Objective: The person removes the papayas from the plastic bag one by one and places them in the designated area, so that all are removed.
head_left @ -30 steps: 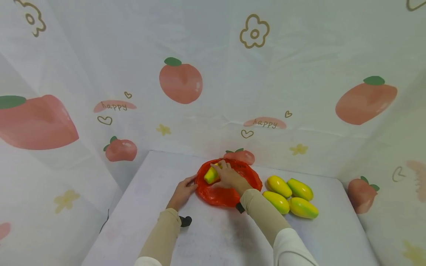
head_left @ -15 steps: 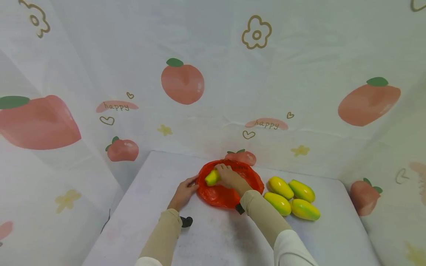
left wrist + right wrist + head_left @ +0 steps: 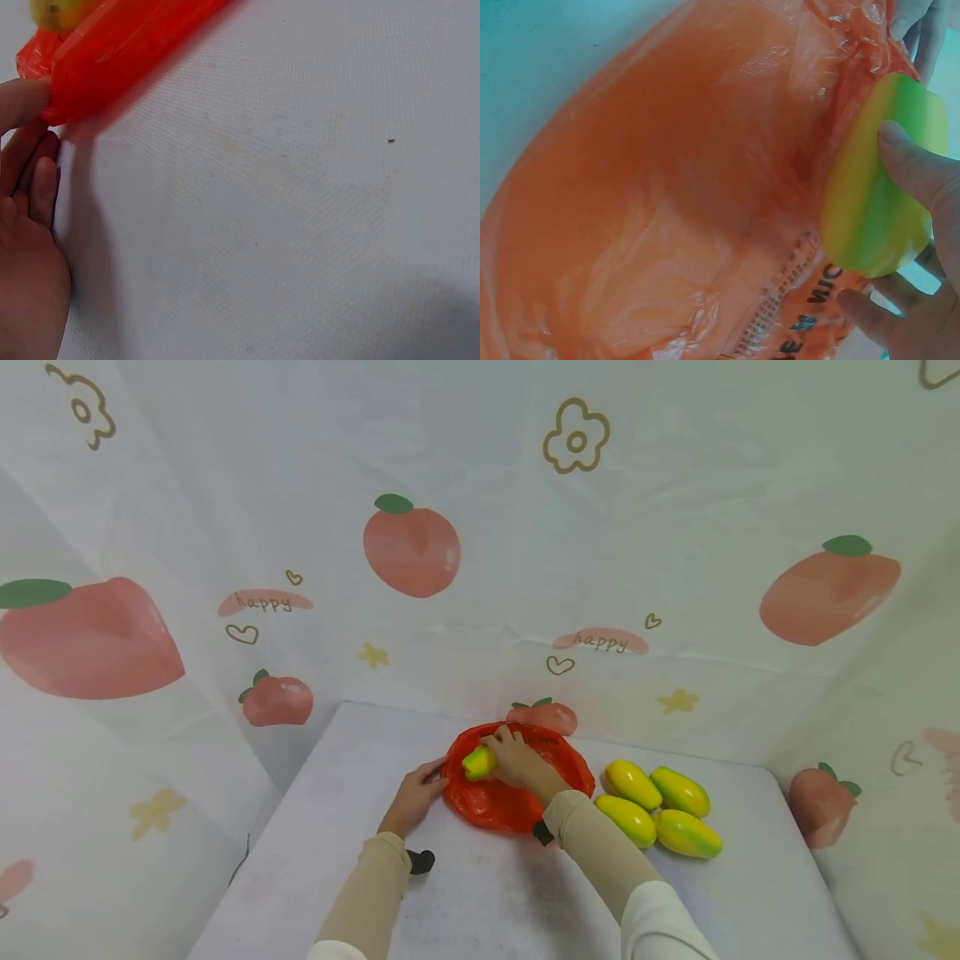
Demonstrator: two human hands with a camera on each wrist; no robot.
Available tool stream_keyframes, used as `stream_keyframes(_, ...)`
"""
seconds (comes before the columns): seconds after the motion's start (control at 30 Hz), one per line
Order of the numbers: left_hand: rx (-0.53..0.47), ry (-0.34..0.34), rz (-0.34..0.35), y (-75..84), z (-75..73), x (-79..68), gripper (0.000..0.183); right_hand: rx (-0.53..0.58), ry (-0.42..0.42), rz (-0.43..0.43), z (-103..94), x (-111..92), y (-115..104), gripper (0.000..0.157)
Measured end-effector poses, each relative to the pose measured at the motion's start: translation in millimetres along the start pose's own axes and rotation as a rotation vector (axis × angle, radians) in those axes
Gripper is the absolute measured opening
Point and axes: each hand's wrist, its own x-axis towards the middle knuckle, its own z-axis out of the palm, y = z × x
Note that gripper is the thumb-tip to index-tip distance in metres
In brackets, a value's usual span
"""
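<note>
A red plastic bag (image 3: 487, 806) lies spread on the table with its mouth open upward. My left hand (image 3: 414, 792) is at the bag's left rim and pinches its edge; in the left wrist view a finger (image 3: 22, 103) overlaps the red film. My right hand (image 3: 517, 762) reaches over the bag and grips a yellow-green papaya (image 3: 478, 763) near its left inner side. The right wrist view has the thumb along one side of the papaya (image 3: 881, 187) and fingers below it. Part of the fruit is hidden by the hand.
Several more papayas (image 3: 630, 820) lie grouped on the white table (image 3: 465, 902), right of the bag and close to the right forearm. Behind the table hangs a white curtain (image 3: 480, 668) printed with fruit. Dark lettering (image 3: 810, 307) shows on the bag.
My right hand has settled closer round the papaya, covering more of it, and its blunt end points more toward me. The left hand stays at the rim; the head view has shifted slightly.
</note>
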Motion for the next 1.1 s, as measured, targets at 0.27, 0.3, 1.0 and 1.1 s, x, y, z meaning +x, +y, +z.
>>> stream_keyframes(0.27, 0.002, 0.001, -0.012, 3.9, 0.3, -2.8, 0.049, -0.02, 0.025, -0.025, -7.9, -4, -3, 0.068)
stream_keyframes(0.3, 0.003, 0.001, -0.013, 4.4, 0.2, -3.2, 0.05, -0.021, 0.027, -0.028, -9.3, -5, -3, 0.067)
stream_keyframes(1.0, 0.007, 0.002, -0.015, 2.3, 1.2, -3.1, 0.05, 0.015, 0.118, -0.069, -40.4, -30, 12, 0.067)
stream_keyframes(1.1, 0.006, 0.002, -0.017, 3.2, 1.7, -3.5, 0.05, 0.018, 0.147, -0.099, -43.7, -32, 17, 0.069)
